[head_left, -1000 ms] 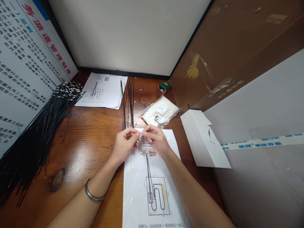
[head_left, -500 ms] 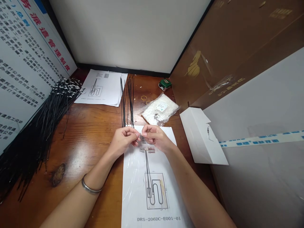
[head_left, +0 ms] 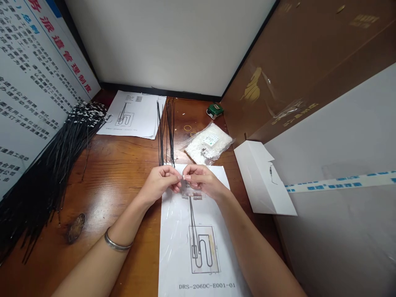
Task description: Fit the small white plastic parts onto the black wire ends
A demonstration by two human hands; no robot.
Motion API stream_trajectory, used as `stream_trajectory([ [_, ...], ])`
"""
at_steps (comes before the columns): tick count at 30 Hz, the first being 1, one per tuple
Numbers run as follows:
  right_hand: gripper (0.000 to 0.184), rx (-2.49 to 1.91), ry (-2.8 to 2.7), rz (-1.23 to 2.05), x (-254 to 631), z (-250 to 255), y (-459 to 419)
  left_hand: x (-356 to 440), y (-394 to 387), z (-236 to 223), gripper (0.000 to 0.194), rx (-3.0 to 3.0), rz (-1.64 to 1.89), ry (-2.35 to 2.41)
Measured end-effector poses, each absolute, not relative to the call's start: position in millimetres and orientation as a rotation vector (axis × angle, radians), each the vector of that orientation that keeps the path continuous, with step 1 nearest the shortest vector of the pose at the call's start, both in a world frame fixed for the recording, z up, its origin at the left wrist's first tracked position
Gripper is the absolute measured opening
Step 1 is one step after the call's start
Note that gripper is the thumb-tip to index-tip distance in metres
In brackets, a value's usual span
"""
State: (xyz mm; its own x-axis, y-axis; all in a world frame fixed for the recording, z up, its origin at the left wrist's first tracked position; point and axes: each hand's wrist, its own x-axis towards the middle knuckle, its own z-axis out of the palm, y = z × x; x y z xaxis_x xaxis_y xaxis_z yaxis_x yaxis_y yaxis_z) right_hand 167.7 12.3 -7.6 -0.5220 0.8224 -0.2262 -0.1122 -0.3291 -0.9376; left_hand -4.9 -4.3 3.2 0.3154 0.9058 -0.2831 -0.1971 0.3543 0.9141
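Observation:
My left hand [head_left: 161, 183] is closed in a pinch over the top of a printed drawing sheet [head_left: 173, 247]. Whatever sits between its thumb and forefinger is too small to name. Fingertip to fingertip with it, my right hand [head_left: 204, 180] pinches a small white piece [head_left: 183, 177], mostly hidden by the fingers. Just beyond the hands lie several thin black wires [head_left: 170, 128], stretched away from me on the wooden table. Behind my right hand rests a clear bag of small white parts [head_left: 213, 134] with a label on it.
On the left a large bundle of black wires [head_left: 58, 165] with white ends leans by a printed board [head_left: 34, 82]. Farther back lie more drawing sheets [head_left: 123, 128] and a green tape measure [head_left: 214, 110]. A white folded box [head_left: 260, 177] and a brown carton [head_left: 278, 74] border the right.
My right hand has shifted very slightly left, bringing its fingertips closer to my left hand's. The small white piece shows a little more clearly. Everything on the table stays put.

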Motion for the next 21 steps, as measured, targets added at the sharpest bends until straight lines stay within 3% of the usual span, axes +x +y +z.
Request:
stream_trajectory([
  [21, 0.019, -0.990, -1.302, 1.816, 164.2, -9.9, 10.0, -1.1, -5.5, 5.0, 0.011, 0.896, 0.898, 1.045],
])
